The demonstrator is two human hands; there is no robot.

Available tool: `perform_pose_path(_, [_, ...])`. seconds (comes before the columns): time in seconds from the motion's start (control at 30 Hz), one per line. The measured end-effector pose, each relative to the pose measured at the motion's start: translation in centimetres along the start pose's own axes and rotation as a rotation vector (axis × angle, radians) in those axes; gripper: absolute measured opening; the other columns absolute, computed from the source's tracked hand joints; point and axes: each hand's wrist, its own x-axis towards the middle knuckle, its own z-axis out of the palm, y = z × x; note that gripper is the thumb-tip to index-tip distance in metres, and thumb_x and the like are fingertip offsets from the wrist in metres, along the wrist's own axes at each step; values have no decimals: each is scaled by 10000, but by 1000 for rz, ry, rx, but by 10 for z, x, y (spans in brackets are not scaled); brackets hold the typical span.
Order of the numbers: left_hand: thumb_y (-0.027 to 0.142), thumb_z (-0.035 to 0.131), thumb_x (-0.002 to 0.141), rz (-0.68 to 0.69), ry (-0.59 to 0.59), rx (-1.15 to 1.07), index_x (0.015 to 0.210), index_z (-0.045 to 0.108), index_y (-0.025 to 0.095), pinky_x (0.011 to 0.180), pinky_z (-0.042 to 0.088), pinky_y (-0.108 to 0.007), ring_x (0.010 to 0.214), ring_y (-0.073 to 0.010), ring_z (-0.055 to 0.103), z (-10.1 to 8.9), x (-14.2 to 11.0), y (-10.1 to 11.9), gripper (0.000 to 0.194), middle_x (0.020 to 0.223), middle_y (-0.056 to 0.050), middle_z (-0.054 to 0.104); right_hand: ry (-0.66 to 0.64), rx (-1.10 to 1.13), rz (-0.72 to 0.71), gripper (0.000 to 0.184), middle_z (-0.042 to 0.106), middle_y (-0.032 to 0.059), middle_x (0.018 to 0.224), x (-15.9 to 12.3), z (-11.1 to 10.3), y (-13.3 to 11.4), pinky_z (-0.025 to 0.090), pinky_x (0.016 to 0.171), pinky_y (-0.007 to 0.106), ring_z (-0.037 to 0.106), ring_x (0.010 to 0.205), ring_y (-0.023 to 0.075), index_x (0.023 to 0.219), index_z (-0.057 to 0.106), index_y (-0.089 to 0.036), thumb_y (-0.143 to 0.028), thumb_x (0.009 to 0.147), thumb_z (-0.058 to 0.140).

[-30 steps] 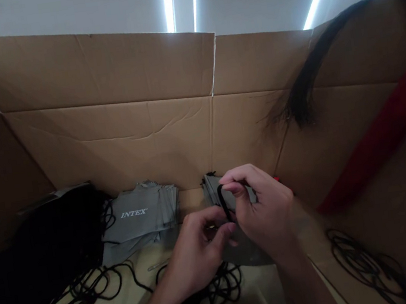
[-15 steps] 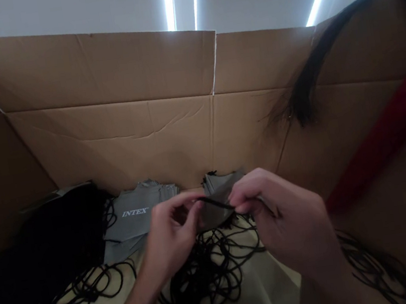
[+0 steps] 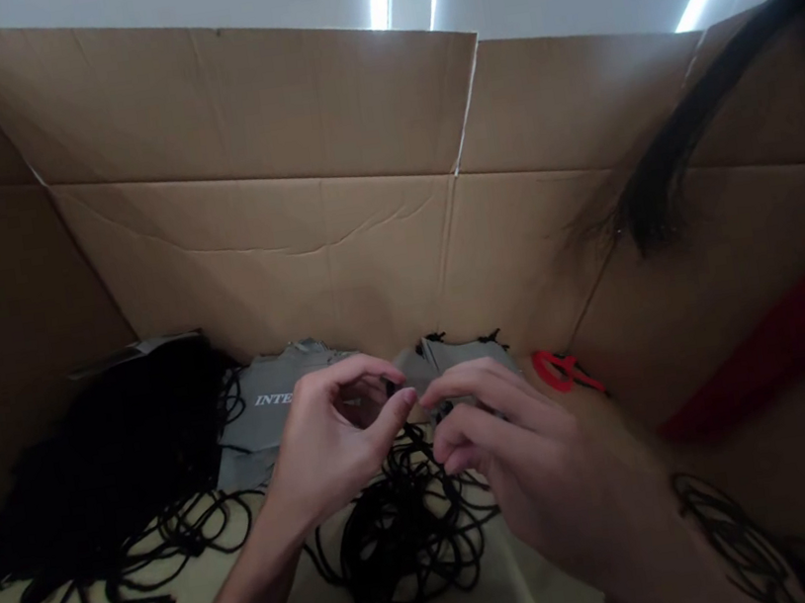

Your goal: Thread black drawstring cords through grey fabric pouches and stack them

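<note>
My left hand (image 3: 332, 441) and my right hand (image 3: 521, 454) meet above a tangle of black cord (image 3: 405, 531) on the table. Both pinch with thumb and forefinger at the same spot, where a small grey fabric piece (image 3: 412, 372) and a cord end show between the fingertips. Exactly what each pinch holds is hard to make out. Behind the hands lies a stack of grey fabric bags (image 3: 269, 420) printed with white letters. A second grey stack (image 3: 466, 352) lies right of it.
Tall cardboard walls (image 3: 287, 228) enclose the table on three sides. A large heap of black cords (image 3: 109, 452) fills the left. Red-handled scissors (image 3: 558, 371) lie at the back right. More black cord (image 3: 740, 523) lies at the right, with a red band (image 3: 774, 339) above.
The view shifted, so everything sits further right. My hands have drawn closer together, fingertips now touching, and the stretched bit of cord seen between them is no longer visible.
</note>
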Motion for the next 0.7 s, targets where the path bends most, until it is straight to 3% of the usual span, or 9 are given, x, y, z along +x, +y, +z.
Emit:
perform_pose_path(0.1, [207, 726, 854, 38, 2, 139, 970, 803, 178, 470, 441, -189, 588, -116, 604, 2, -2, -5, 143, 833, -47, 766, 12, -57, 37, 259, 701, 76, 1119, 0, 1, -1, 574, 900, 276, 651, 1077, 177, 872, 606, -178, 53, 945, 513])
perform_pose_path(0.2, [119, 666, 867, 99, -76, 202, 974, 805, 209, 490, 460, -191, 605, -113, 621, 1, -4, -5, 197, 882, -23, 780, 53, -112, 69, 256, 704, 104, 1193, 3, 6, 2, 592, 962, 299, 672, 1131, 200, 887, 624, -176, 56, 922, 519])
perform_pose_path(0.33, [73, 601, 927, 106, -202, 63, 1029, 788, 222, 572, 536, -184, 648, -106, 671, 1, -5, -3, 260, 884, 0, 775, 108, -63, 48, 291, 691, 140, 1281, 7, 18, 12, 586, 1034, 308, 667, 1247, 223, 932, 639, -170, 78, 892, 491])
perform_pose_path(0.47, [112, 667, 929, 53, -90, -187, 1046, 769, 206, 763, 625, -212, 869, -148, 754, 5, -3, -4, 182, 954, -24, 785, 132, 8, 33, 304, 740, 86, 1071, 10, 26, 18, 608, 913, 268, 732, 1033, 181, 950, 637, -174, 83, 896, 484])
perform_pose_path(0.7, [210, 784, 894, -93, -130, -355, 1017, 758, 162, 758, 634, -227, 828, -156, 751, -1, 0, -2, 134, 893, -51, 790, 203, 60, 107, 295, 728, -2, 854, 11, 26, 19, 579, 736, 144, 736, 761, 85, 958, 610, -194, 57, 934, 456])
